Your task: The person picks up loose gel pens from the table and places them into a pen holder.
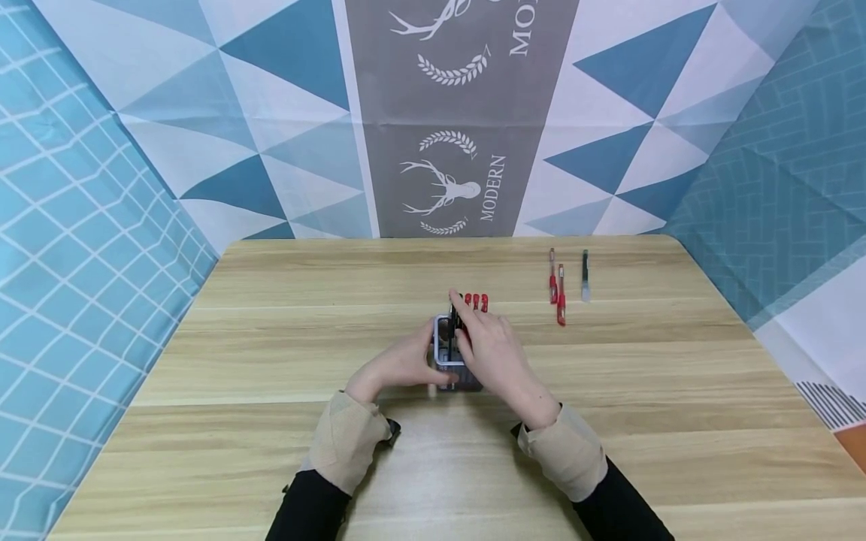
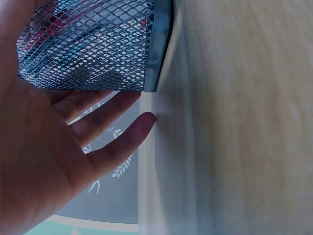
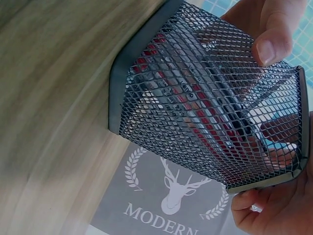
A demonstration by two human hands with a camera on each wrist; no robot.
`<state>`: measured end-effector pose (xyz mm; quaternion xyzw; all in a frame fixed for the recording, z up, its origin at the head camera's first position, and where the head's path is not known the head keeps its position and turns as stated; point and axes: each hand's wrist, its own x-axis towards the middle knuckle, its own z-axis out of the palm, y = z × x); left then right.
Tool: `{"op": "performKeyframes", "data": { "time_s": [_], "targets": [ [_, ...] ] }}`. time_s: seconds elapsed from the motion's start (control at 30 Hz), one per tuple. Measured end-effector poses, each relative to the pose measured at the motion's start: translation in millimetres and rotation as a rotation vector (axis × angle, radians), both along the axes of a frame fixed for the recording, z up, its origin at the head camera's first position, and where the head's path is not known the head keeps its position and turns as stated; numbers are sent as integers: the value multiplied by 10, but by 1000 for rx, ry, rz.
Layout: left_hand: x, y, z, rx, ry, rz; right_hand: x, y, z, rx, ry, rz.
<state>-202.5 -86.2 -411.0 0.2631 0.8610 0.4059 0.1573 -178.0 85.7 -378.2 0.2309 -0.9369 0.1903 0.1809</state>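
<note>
Pen holder [image 1: 467,379] partly filled, midway between the side edges of the wood-grained surface [image 1: 271,323]; two red pens [image 1: 561,297] and a slim dark-and-pale item [image 1: 585,276] lie outside it.
Detail: red-ended pens [image 1: 476,301] and a black pen [image 1: 452,327] already stand in the holder; the three pieces left lie toward the far right corner, the dark-and-pale one too small to identify. The left hand [image 1: 395,367] grips the holder between thumb and fingers; the right hand [image 1: 497,357] is at the pen tops, and whether its grip is closed on one cannot be told. The holder is box-shaped, its open diamond mesh bound by a smooth rim [image 3: 305,127] and a solid base band [image 3: 116,98]; the loose pens are straight and slender.
</note>
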Motion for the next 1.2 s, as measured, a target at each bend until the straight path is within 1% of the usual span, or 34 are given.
{"op": "performKeyframes", "data": {
  "time_s": [0.3,0.57,0.7,0.8,0.93,1.1,1.2],
  "targets": [
    [-4,-5,-15,16,-1,-9,-7,-3,-16,1,-4,-4],
    [2,-4,-11,13,-9,0,-13,-4,-33,-30,3,-14],
    [5,-6,-4,-2,-8,5,-13,-5,-26,-43,-15,-22],
    [8,-10,1,3,-6,2,-10,-5,-19,-57,-23,-18],
    [13,-15,2,8,-3,1,-14,7,2,-119,-21,8],
    [4,-15,-8,21,-10,0,-42,75,78,-278,-48,64],
    [-8,-12,-8,32,-12,-4,-77,161,133,-358,-52,59]
  ]
}}
